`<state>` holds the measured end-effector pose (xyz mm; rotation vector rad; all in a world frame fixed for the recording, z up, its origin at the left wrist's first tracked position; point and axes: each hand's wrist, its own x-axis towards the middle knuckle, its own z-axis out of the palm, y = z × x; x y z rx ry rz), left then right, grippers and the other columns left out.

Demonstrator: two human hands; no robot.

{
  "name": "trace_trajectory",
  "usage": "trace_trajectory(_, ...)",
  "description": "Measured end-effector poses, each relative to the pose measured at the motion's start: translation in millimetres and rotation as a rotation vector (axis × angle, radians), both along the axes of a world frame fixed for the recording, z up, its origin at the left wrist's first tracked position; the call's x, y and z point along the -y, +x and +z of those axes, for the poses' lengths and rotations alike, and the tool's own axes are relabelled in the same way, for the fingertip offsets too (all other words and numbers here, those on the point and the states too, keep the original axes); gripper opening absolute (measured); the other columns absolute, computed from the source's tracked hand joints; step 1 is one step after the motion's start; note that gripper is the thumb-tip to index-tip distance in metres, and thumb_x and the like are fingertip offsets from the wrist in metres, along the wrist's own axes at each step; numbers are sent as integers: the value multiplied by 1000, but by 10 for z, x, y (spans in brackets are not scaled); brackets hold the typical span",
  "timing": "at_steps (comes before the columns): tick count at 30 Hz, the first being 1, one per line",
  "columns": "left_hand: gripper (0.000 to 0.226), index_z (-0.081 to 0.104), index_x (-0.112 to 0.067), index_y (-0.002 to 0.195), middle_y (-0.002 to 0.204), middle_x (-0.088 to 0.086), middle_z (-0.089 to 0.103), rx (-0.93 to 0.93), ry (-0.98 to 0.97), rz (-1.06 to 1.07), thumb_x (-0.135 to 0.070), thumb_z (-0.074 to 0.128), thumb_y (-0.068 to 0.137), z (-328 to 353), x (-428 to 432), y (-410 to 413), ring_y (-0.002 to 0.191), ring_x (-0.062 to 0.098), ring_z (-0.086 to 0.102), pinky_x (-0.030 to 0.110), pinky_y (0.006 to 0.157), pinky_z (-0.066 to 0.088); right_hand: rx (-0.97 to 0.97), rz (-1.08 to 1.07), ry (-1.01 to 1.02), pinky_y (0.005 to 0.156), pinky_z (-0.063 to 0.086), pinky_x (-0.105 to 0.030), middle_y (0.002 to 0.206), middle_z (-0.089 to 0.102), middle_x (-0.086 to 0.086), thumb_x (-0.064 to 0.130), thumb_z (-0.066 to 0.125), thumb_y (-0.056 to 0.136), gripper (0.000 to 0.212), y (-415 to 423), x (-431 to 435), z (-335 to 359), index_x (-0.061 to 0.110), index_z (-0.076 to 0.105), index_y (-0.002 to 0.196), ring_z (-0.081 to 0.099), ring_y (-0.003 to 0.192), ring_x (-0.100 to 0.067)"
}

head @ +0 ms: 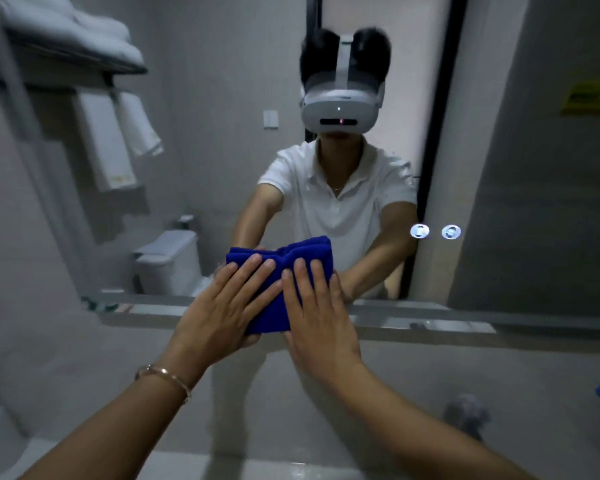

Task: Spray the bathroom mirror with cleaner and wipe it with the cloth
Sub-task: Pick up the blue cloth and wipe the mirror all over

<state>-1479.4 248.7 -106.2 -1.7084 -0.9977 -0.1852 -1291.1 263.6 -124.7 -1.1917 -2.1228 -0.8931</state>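
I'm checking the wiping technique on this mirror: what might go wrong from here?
The blue cloth is bunched under the left hand and right hand, so it may wipe unevenly and leave streaks. It also sits low on the mirror, its lower end in front of the ledge; a downward stroke could snag there.

- Your cloth [269,317]: blue napped fabric, soft, matt.
- The mirror [215,150] you face: smooth glossy glass.
- Your bracelet [168,375]: thin shiny metal.
- The towels [84,36] up left: white fluffy fabric, matt.
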Motion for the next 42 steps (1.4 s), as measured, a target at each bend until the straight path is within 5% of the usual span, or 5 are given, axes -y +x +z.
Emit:
trace_trajectory(11, 88, 6, -9, 151, 156, 18, 4, 253, -81, 96, -60, 32, 84, 555, 310, -1458, 143, 33, 13, 46, 116, 13, 69, 188, -81, 114, 7, -47, 154, 12, -13, 55, 49, 83, 88, -1523, 164, 866, 3, 15, 145, 6, 144, -28)
trace_trajectory(16, 89, 3, -9, 151, 157, 18, 3, 448, -98, 184, -61, 30, 83, 1112, 357, -1577, 145, 29, 4, 41, 116, 2, 108, 257, -59, 114, -17, -40, 151, -21, -5, 57, 7, 91, 72, -1786, 193, 1619, 12, -11, 144, -24, 141, -20)
trace_trajectory(21, 78, -28, -18, 142, 150, 7, -33, 629, -92, 134, -61, 5, 85, 1785, 301, -1375, 140, 19, -27, 40, 116, -9, 60, 207, 63, 114, -16, -39, 149, -26, 0, 47, 13, 99, 61, -1712, 118, 2298, 16, -17, 142, -23, 141, -17)
trace_trajectory(31, 77, -4, -12, 148, 155, 14, -10, 564, -17, -146, -54, 21, 88, 2339, -43, -196, 144, 30, -10, 50, 115, -4, -60, 75, 224, 115, 17, -49, 156, 17, -10, 44, 24, 94, 63, -522, -150, 2673, 12, 20, 148, 12, 145, -24)
trace_trajectory(42, 74, 4, -7, 147, 155, 20, 4, 471, 36, -172, -48, 24, 88, 2282, -212, 862, 144, 36, 2, 53, 113, -3, -122, 59, 308, 114, 12, -46, 154, 22, -13, 37, 31, 92, 63, 531, -288, 2507, 8, 20, 147, 15, 143, -25)
